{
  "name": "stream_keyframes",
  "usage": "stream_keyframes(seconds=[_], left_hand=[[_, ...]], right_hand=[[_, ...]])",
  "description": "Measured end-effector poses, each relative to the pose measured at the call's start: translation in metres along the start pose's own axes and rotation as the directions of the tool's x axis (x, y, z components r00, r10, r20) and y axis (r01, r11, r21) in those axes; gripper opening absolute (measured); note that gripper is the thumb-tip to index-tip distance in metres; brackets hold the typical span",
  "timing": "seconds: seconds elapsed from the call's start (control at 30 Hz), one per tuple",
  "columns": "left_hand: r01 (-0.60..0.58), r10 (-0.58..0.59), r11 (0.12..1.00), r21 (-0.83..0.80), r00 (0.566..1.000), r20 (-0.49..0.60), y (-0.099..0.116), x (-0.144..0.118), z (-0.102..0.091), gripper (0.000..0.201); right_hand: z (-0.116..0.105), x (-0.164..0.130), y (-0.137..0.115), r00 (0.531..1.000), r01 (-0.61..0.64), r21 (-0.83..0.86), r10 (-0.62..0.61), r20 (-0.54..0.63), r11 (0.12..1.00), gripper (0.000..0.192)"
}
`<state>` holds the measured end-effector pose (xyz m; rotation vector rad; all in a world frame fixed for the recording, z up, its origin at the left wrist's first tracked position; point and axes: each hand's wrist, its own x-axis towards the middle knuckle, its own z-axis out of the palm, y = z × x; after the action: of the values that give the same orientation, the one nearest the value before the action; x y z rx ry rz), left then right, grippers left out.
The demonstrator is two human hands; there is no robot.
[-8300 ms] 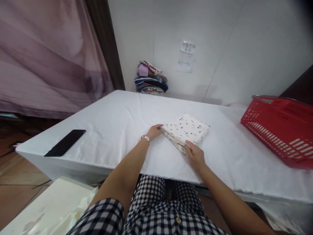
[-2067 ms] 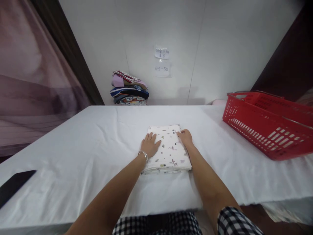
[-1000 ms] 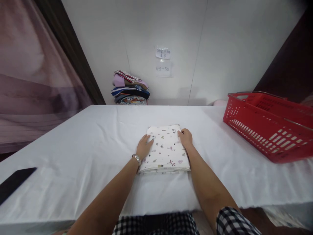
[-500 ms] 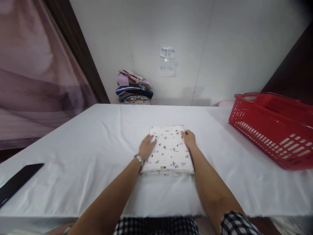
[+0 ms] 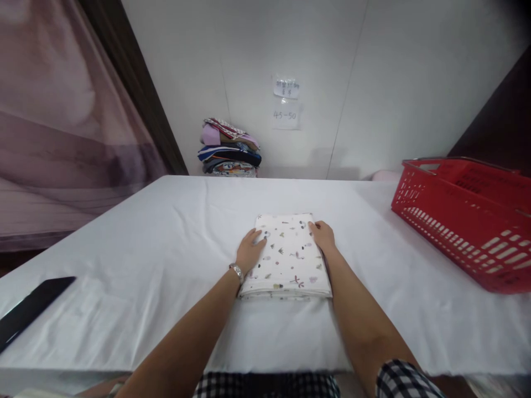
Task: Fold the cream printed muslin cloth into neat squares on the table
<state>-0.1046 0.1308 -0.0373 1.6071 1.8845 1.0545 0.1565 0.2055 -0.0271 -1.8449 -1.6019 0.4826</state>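
A white cloth (image 5: pixel 288 257) with small plant-like prints lies folded into a neat rectangle in front of me, its layers showing at the near edge. My left hand (image 5: pixel 250 250) grips its left side, thumb on top and the other fingers along the edge. At the far right corner, my right hand (image 5: pixel 322 235) grips the other side, fingers curled at the edge. The undersides of both hands are hidden. A silver bracelet (image 5: pixel 237 272) circles my left wrist.
The table has a white cover (image 5: pixel 174 243). A red plastic basket (image 5: pixel 468 221) stands at the right. A black flat device (image 5: pixel 33 309) lies at the left. Folded fabrics (image 5: pixel 230 152) are piled against the back wall, near paper notes (image 5: pixel 286 115). A pink curtain (image 5: pixel 62 138) hangs at left.
The view has shifted very slightly. Both hands and the folded cloth keep the same positions relative to each other.
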Motion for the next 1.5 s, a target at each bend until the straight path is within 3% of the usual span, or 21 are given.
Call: stream_keyframes(seconds=[0.37,0.5,0.6,0.77,0.93,1.1,1.23,1.37,1.5], left_hand=[[0.004,-0.005,1.000,0.027,1.000,0.003,0.001,0.001,0.000,0.039],[-0.002,0.002,0.999,0.039,1.000,0.007,0.002,0.001,0.000,0.041],[-0.015,0.014,0.999,0.049,1.000,0.009,0.003,0.001,0.000,0.040],[-0.013,0.012,0.999,0.043,1.000,0.019,0.004,0.004,0.001,0.039],[0.009,-0.008,1.000,-0.012,0.995,0.100,0.011,0.005,-0.005,0.043],[0.047,-0.027,0.991,-0.124,0.988,0.151,0.012,-0.018,-0.017,0.046],[0.033,-0.004,0.978,-0.207,0.990,0.138,0.007,-0.048,-0.022,0.042],[0.005,0.021,0.978,-0.208,0.992,0.124,0.001,-0.073,-0.025,0.037],[-0.062,0.087,0.974,-0.220,0.991,0.106,-0.001,-0.087,-0.027,0.034]], right_hand=[[0.001,0.003,-0.001,1.000,-0.011,0.014,0.011,0.014,1.000,0.023],[-0.004,0.004,0.000,0.994,-0.081,0.156,0.067,0.090,0.984,0.023],[-0.011,-0.002,0.002,0.986,-0.133,0.248,0.103,0.132,0.960,0.038],[-0.025,-0.036,0.003,0.979,-0.201,0.548,0.152,0.133,0.812,0.049],[-0.034,-0.091,0.017,0.989,-0.082,0.645,0.143,-0.041,0.759,0.041],[-0.039,-0.129,0.037,0.975,-0.149,0.578,0.218,-0.052,0.802,0.034],[-0.040,-0.132,0.031,0.983,-0.074,0.489,0.147,-0.113,0.869,0.029],[-0.040,-0.122,0.013,0.997,-0.010,0.235,0.027,-0.070,0.972,0.024],[-0.042,-0.112,-0.002,0.994,-0.102,-0.039,0.103,0.033,0.994,0.027]])
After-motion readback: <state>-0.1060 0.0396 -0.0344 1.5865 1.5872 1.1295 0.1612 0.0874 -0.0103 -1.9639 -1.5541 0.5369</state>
